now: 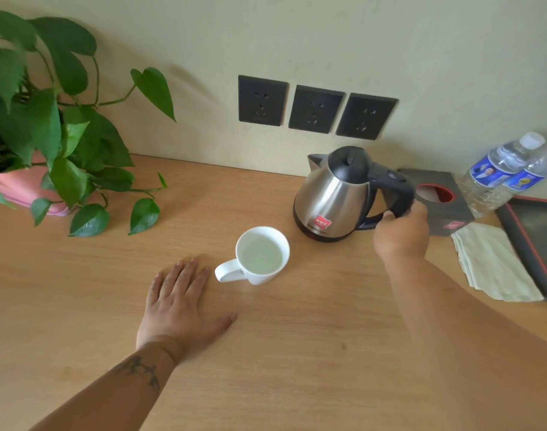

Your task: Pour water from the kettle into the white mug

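Observation:
A steel kettle (334,194) with a black lid and handle stands upright on the wooden table (297,353), its lid closed and its spout pointing left toward the wall. My right hand (401,233) curls around the lower part of its handle. A white mug (261,256) sits just left of and nearer than the kettle, with water inside and its handle pointing left. My left hand (180,306) lies flat on the table, palm down, fingers spread, its fingertips a short way left of the mug's handle.
A potted green plant (45,135) in a pink pot fills the far left. Three black wall sockets (315,108) sit behind the kettle. At the right are a dark tissue box (436,197), two water bottles (508,169), a folded cloth (492,262) and a black tray (542,241).

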`<state>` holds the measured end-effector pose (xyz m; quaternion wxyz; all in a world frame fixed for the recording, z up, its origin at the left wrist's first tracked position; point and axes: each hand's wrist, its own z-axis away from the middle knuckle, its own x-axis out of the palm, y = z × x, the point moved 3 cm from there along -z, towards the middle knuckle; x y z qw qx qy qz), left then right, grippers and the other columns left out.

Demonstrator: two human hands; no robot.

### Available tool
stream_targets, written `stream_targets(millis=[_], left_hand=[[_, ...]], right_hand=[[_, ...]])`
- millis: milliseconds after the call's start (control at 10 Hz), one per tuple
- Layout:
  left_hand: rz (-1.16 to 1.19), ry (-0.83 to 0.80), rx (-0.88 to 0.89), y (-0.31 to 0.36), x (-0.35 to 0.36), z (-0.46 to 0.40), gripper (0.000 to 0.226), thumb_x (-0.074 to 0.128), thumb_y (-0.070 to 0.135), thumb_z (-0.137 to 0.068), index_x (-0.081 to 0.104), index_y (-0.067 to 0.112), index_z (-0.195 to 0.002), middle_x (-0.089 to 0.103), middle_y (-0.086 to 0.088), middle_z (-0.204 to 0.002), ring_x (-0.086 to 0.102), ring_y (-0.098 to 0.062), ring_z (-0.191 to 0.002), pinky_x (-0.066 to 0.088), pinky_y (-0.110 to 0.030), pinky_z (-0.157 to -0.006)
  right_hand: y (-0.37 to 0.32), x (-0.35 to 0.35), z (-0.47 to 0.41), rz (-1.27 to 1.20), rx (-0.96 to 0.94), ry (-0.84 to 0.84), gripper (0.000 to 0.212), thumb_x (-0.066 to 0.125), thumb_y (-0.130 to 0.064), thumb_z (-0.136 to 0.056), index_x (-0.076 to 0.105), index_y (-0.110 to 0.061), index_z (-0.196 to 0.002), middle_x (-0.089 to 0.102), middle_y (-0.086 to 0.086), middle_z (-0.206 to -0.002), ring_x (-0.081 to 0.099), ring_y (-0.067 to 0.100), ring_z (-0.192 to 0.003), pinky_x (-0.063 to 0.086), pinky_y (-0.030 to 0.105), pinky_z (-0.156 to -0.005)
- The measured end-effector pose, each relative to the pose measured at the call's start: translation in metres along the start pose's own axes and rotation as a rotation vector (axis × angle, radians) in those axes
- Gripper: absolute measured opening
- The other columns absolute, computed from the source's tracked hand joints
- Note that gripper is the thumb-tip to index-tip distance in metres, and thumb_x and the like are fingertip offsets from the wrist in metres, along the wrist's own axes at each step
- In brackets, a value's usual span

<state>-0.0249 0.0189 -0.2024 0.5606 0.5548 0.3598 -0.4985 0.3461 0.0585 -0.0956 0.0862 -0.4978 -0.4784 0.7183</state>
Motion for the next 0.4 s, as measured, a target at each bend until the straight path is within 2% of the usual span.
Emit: stream_targets(millis=[200,300,400], left_hand=[[-0.004,-0.009,-0.006,0.0,-0.001,0.0,0.109,0.036,0.094,-0.068,0.02,0.033,-0.157,0.005,0.01,-0.169,-0.012,-0.01,-0.153,-0.01,-0.041,-0.125],[-0.001,-0.001,-0.002,0.002,-0.003,-0.001,0.11,0.036,0.094,-0.068,0.021,0.032,-0.157,0.006,0.009,-0.169,-0.01,-0.01,-0.153,-0.009,-0.042,-0.125],[0.009,-0.029,-0.014,0.003,-0.004,0.0,0.109,0.039,0.093,-0.068,0.023,0.031,-0.157,0.008,0.008,-0.169,-0.008,-0.011,-0.154,-0.007,-0.042,-0.126]], right_hand=[[0.005,0.006,0.002,-0.017,-0.014,-0.145,0.062,0.05,-0.009,-0.1,0.028,-0.022,-0.157,0.063,0.003,-0.134,0.057,0.028,-0.129,0.04,0.031,-0.089],[0.01,0.003,0.01,-0.04,0.024,-0.2,0.067,0.047,-0.012,-0.101,0.019,-0.026,-0.161,0.056,-0.003,-0.146,0.053,0.024,-0.134,0.043,0.031,-0.089],[0.015,0.001,0.026,-0.071,0.056,-0.253,0.05,0.045,-0.021,-0.103,0.04,-0.024,-0.153,0.069,-0.004,-0.119,0.068,0.023,-0.113,0.053,0.033,-0.083]])
